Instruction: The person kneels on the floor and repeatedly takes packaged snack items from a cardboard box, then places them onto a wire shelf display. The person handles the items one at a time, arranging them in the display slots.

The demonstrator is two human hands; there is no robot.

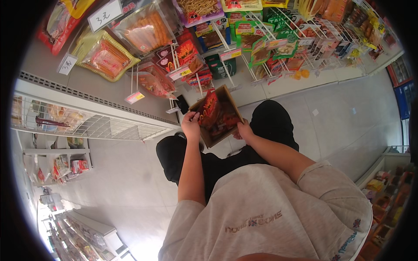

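An open cardboard box (233, 103) is held tilted between my knees. Red snack packets (218, 125) lie inside it, and one red packet (209, 106) leans up against its left rim. The fingers of my left hand (190, 125) are closed at the left rim, right beside that leaning packet; whether they also pinch it I cannot tell. My right hand (244, 131) grips the opposite side, its thumb at the rim and its other fingers low against the outer wall.
Ahead are hooks with hanging snack packets (251, 32) and price tags (231, 54). A dark flat object (182, 104) is just beyond my left hand. On the left runs a shelf edge (98, 101) above a wire basket (120, 129). Product shelves (382, 195) stand behind at right.
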